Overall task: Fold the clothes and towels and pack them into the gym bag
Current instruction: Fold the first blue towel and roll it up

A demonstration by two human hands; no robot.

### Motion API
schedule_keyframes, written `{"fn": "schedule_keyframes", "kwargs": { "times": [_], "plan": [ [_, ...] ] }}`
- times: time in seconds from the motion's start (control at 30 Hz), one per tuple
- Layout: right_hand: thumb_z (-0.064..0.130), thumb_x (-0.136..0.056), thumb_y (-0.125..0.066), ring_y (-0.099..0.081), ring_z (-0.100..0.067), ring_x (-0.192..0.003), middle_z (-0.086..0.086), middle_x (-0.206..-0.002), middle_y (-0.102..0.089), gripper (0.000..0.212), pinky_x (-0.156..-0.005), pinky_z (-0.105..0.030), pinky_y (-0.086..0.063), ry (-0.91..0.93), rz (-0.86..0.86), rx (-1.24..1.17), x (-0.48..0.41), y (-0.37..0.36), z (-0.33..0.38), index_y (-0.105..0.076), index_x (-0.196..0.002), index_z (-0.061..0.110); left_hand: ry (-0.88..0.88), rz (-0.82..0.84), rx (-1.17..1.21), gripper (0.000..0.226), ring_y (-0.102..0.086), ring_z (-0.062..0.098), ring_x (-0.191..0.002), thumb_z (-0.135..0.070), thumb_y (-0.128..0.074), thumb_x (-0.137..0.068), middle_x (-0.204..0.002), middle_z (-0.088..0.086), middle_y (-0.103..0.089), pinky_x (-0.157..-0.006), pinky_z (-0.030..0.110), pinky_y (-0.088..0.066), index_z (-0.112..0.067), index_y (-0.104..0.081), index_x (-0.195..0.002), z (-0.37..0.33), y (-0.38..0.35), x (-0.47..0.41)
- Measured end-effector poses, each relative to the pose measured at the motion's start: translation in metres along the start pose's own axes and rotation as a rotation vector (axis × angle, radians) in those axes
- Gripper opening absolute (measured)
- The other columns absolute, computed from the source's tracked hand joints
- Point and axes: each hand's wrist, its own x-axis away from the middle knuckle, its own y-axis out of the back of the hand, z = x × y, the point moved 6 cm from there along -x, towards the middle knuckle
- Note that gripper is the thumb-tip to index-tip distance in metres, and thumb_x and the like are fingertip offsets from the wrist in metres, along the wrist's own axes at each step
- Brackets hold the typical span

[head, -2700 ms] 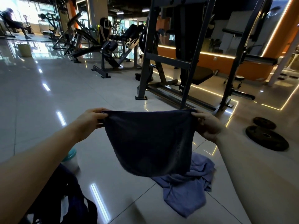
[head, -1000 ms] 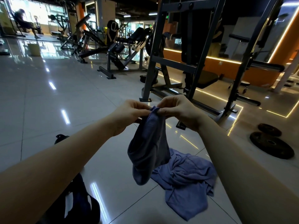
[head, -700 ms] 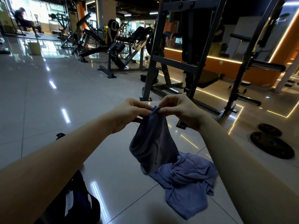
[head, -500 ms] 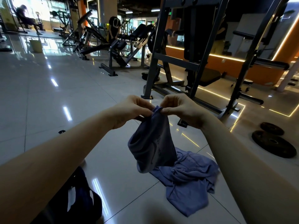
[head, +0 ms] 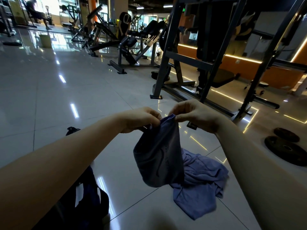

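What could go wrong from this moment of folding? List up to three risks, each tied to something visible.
1. The left hand and right hand pinch only the top edge of the towel, so it might slip or hang uneven.
2. It hangs over the crumpled cloth; set down there, the two could tangle.
3. The gym bag sits half hidden beneath the left forearm, awkward to reach.

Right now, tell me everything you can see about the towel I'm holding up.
The towel is dark blue-grey, soft-looking cloth, folded over so its top edges meet. It hangs limp, bulging at the fold on the left. The left hand and right hand pinch its top edge close together. It hangs clear of the tiled floor, in front of a crumpled lighter blue cloth lying there.
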Motion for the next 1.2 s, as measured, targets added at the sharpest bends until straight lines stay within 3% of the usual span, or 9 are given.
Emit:
{"fn": "schedule_keyframes", "kwargs": {
  "times": [0.07,0.17,0.3,0.4,0.53,0.63,0.73,0.97,1.2],
  "plan": [
    [-0.006,-0.095,-0.056,-0.069,-0.013,-0.097,-0.008,-0.103,-0.071,0.017,-0.082,-0.023,-0.054,-0.002,0.015,-0.009,0.002,0.001,-0.003,-0.065,-0.107,0.0,0.003,-0.027,-0.13,0.014,-0.064,0.016,-0.077,-0.001,-0.058,-0.09,-0.08,0.004,-0.067,-0.077,0.033,-0.055,-0.006,-0.071,-0.091,0.002,0.007,0.002],
    [-0.007,-0.095,-0.055,-0.069,-0.013,-0.096,-0.008,-0.103,-0.071,0.017,-0.082,-0.02,-0.054,-0.015,0.027,-0.009,0.005,0.0,-0.006,-0.066,-0.105,0.0,0.033,-0.069,-0.236,0.018,-0.065,0.018,-0.076,-0.001,-0.061,-0.089,-0.074,0.003,-0.068,-0.081,0.038,-0.058,-0.01,-0.072,-0.079,0.012,0.02,0.005],
    [-0.007,-0.094,-0.056,-0.069,-0.019,-0.1,-0.012,-0.104,-0.071,0.017,-0.086,-0.026,-0.055,-0.04,0.018,-0.03,0.007,0.002,-0.019,-0.067,-0.104,0.001,0.1,-0.117,-0.332,0.025,-0.055,0.016,-0.069,-0.004,-0.063,-0.087,-0.063,-0.004,-0.06,-0.069,0.03,-0.05,-0.015,-0.068,-0.066,0.026,0.033,0.008],
    [-0.006,-0.094,-0.056,-0.068,-0.022,-0.103,-0.012,-0.105,-0.071,0.016,-0.09,-0.03,-0.056,-0.052,0.003,-0.045,0.009,0.005,-0.028,-0.066,-0.105,0.0,0.125,-0.186,-0.418,0.02,-0.054,0.018,-0.066,-0.005,-0.062,-0.086,-0.064,0.001,-0.06,-0.064,0.029,-0.047,-0.011,-0.066,-0.067,0.035,0.038,0.007],
    [-0.005,-0.093,-0.057,-0.068,-0.022,-0.101,-0.011,-0.103,-0.071,0.016,-0.088,-0.03,-0.056,-0.064,-0.039,-0.085,0.011,0.011,-0.035,-0.066,-0.105,0.001,0.145,-0.27,-0.149,0.024,-0.064,0.02,-0.073,-0.002,-0.053,-0.089,-0.074,0.008,-0.065,-0.072,0.034,-0.057,-0.01,-0.065,-0.07,0.044,0.045,0.005],
    [-0.004,-0.094,-0.057,-0.069,-0.02,-0.099,-0.009,-0.101,-0.071,0.016,-0.084,-0.028,-0.056,-0.072,-0.074,-0.078,0.014,0.016,-0.041,-0.067,-0.103,0.004,0.198,-0.183,0.117,0.022,-0.065,0.021,-0.069,0.003,-0.046,-0.087,-0.078,0.011,-0.065,-0.066,0.032,-0.058,-0.008,-0.062,-0.078,0.049,0.037,0.005],
    [-0.004,-0.094,-0.056,-0.069,-0.018,-0.097,-0.007,-0.1,-0.072,0.016,-0.081,-0.026,-0.056,-0.07,-0.103,-0.093,0.016,0.019,-0.046,-0.067,-0.102,0.004,0.215,-0.118,0.178,0.02,-0.06,0.02,-0.069,0.0,-0.045,-0.089,-0.081,0.01,-0.063,-0.061,0.027,-0.056,-0.008,-0.063,-0.083,0.05,0.031,0.006],
    [-0.004,-0.095,-0.055,-0.07,-0.013,-0.091,-0.003,-0.097,-0.073,0.018,-0.075,-0.022,-0.056,-0.103,-0.212,-0.123,0.024,0.033,-0.052,-0.068,-0.1,0.009,0.157,-0.031,0.024,0.008,-0.061,0.016,-0.075,-0.004,-0.067,-0.092,-0.087,0.013,-0.066,-0.071,0.03,-0.056,-0.004,-0.073,-0.097,0.041,0.037,0.009],
    [-0.002,-0.093,-0.06,-0.058,-0.014,-0.081,-0.008,-0.098,-0.068,0.016,-0.073,-0.03,-0.044,-0.17,-0.251,0.008,0.022,0.027,-0.071,-0.068,-0.103,0.007,0.136,-0.086,-0.23,0.009,-0.067,0.02,-0.076,0.0,-0.065,-0.09,-0.087,0.011,-0.071,-0.068,0.032,-0.058,-0.007,-0.069,-0.093,0.026,0.042,0.01]
  ]
}}
